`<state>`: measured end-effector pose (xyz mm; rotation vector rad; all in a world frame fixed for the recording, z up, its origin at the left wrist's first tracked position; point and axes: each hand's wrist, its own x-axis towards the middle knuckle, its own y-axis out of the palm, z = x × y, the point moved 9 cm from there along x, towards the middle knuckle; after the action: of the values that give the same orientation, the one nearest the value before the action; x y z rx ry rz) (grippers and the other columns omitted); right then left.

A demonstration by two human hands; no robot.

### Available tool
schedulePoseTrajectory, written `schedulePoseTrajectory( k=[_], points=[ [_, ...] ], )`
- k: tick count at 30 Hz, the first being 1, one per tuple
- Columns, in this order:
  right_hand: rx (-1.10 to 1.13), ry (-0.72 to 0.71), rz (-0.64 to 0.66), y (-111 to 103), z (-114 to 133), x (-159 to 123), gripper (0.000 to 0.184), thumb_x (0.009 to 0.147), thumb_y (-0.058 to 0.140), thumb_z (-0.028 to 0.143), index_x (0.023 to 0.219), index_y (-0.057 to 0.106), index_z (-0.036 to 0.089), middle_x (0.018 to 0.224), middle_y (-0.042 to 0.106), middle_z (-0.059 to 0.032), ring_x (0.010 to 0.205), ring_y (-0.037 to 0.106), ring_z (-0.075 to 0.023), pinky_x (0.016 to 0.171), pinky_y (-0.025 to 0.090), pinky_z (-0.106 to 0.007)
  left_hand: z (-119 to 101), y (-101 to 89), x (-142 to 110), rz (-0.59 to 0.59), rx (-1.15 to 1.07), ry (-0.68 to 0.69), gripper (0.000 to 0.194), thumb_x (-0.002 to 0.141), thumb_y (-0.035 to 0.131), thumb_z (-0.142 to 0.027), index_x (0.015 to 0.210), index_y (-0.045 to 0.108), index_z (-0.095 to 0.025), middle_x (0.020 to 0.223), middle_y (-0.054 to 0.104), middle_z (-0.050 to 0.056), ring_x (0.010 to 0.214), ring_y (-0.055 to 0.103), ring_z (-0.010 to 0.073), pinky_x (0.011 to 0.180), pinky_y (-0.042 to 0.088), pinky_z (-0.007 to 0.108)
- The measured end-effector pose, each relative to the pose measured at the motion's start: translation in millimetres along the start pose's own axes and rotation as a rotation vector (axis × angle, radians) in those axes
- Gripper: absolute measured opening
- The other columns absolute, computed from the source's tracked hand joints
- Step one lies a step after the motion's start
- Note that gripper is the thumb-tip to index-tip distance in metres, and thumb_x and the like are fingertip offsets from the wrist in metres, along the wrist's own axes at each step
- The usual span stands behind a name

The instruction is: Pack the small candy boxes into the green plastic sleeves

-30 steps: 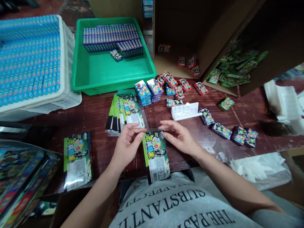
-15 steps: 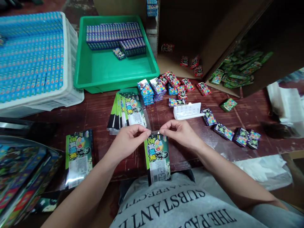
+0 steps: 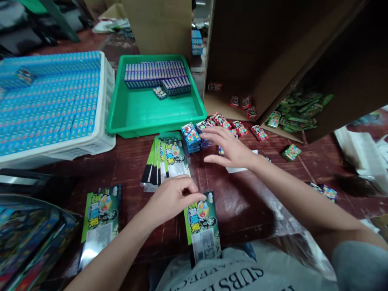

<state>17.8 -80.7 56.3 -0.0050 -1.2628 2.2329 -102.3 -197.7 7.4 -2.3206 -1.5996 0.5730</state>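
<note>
A flat green-and-black printed plastic pouch (image 3: 203, 226) lies at the table's front edge, against my shirt. My left hand (image 3: 174, 200) pinches its top edge between thumb and fingers. Stretched forward, my right hand (image 3: 228, 149) has its thumb and fingers apart, the fingertips at a stack of small purple candy boxes (image 3: 200, 126); whether they touch is unclear. Beside that stack stands one of small blue boxes (image 3: 190, 137). Several more printed pouches (image 3: 171, 155) lie fanned behind my left hand. The white folded holder (image 3: 236, 169) is mostly hidden under my right hand.
A green tray (image 3: 142, 115) holds rows of purple boxes. Left of it, a white crate (image 3: 104, 97) is packed with blue boxes. Red packets (image 3: 259, 132) and a green box (image 3: 291, 152) lie near the open cartons (image 3: 281, 81). Another pouch (image 3: 101, 218) lies at left.
Both hands were at the pouch's top edge. My right hand has let go and moved forward to the small box stacks, while my left hand stays on the pouch. The view has tilted up.
</note>
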Motion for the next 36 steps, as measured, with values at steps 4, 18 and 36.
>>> schedulePoseTrajectory(
  k=[4, 18, 36],
  points=[
    [-0.26, -0.276, 0.208, 16, -32, 53, 0.086, 0.093, 0.05, 0.075, 0.157, 0.037, 0.018, 0.16, 0.041, -0.02, 0.144, 0.038, -0.0381, 0.118, 0.033, -0.062, -10, 1.5, 7, 0.182, 0.065, 0.042, 0.024, 0.096, 0.062, -0.034, 0.116, 0.071, -0.024, 0.086, 0.069, 0.001, 0.074, 0.063, 0.0151, 0.07, 0.048, 0.03],
    [-0.264, -0.203, 0.014, 6, -30, 48, 0.069, 0.101, 0.039, 0.068, 0.155, 0.036, 0.027, 0.149, 0.046, -0.0155, 0.133, 0.045, -0.0366, 0.11, 0.038, -0.057, 88, -74.0, -32, -0.306, -0.222, -0.382, 0.038, 0.093, 0.059, -0.058, 0.098, 0.072, -0.022, 0.089, 0.075, 0.003, 0.077, 0.068, 0.019, 0.067, 0.053, 0.028],
    [-0.049, 0.214, 0.224, 79, 41, -172, 0.084, 0.089, 0.061, 0.073, 0.147, 0.048, 0.013, 0.152, 0.051, -0.0206, 0.135, 0.047, -0.0376, 0.111, 0.042, -0.058, 127, 12.0, -97, -0.633, -0.426, -0.684, 0.053, 0.077, 0.073, -0.067, 0.102, 0.077, -0.02, 0.079, 0.071, 0.001, 0.068, 0.064, 0.0172, 0.06, 0.053, 0.025]
  ],
)
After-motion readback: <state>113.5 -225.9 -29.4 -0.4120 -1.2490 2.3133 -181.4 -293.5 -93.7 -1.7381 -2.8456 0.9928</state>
